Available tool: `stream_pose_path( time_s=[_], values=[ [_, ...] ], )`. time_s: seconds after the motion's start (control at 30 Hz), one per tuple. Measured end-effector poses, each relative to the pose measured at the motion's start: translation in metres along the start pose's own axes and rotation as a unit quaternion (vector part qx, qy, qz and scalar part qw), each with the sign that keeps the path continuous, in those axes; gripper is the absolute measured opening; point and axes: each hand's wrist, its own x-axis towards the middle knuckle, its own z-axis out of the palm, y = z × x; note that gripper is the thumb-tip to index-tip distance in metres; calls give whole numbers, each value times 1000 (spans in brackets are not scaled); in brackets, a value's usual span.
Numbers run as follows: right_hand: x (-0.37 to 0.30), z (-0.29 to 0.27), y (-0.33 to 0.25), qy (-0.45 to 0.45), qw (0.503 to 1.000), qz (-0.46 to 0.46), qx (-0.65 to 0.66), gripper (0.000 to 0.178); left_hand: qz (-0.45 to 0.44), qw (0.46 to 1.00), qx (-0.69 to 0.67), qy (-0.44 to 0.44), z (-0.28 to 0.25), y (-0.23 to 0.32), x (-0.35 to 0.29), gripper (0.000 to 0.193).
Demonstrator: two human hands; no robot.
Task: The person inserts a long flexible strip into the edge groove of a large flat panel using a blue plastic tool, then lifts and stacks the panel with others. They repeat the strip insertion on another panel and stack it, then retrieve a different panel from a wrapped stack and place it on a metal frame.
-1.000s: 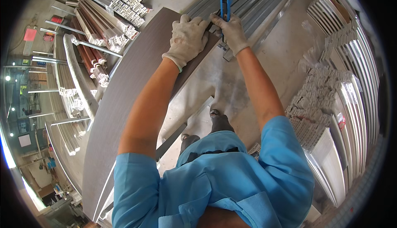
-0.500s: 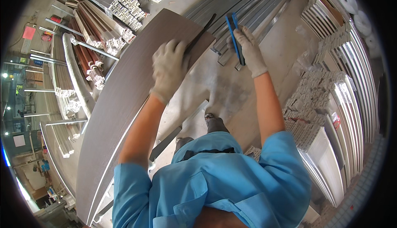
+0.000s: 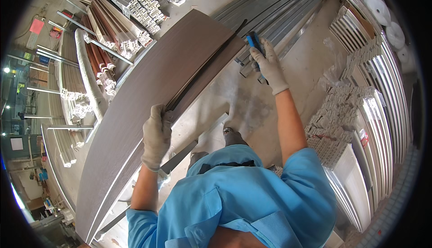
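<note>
The person's left hand [image 3: 157, 135], in a pale work glove, is at the near long edge of a broad brown panel [image 3: 135, 95], its fingers closed in around the lower visible end of a thin black strip [image 3: 182, 94]. From that grip the strip runs up over the panel's face, roughly along the same edge, and its free tip pokes out past the panel's far end. The right hand [image 3: 271, 66], gloved likewise, is raised beside the panel's far corner, its fingers wrapped around a blue-and-black hand tool [image 3: 253, 42] that stands tilted, its blue end up; the 2 hands are well apart. Behind the tool, long grey metal profiles [image 3: 276, 7] lie on the concrete floor [image 3: 299, 61]. To the left of the panel are bundles of brown and white profiles [image 3: 101, 27] and a long pale wrapped roll [image 3: 85, 75]. On the right stand closely packed pale boards [image 3: 382, 131], with white rolls [image 3: 376, 8] near the upper corner. Below, the person wears a blue shirt [image 3: 256, 194], and 1 dark shoe [image 3: 228, 130] shows on the floor.
</note>
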Motion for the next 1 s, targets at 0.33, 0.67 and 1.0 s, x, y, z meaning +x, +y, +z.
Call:
stream_pose_path(
  time_s=[0.33, 0.67, 1.0],
  values=[
    [14, 28, -38, 91, 830, -106, -540, 33, -207, 947, -181, -167, -96, -57, -34, 18],
    [-72, 108, -64, 85, 792, -57, -602, 32, 53, 925, -290, -239, -96, -107, -29, 13],
    [-202, 179, -65, 45, 875, -115, -469, 40, 86, 946, -214, -227, -94, -105, -32, 16]
  ],
)
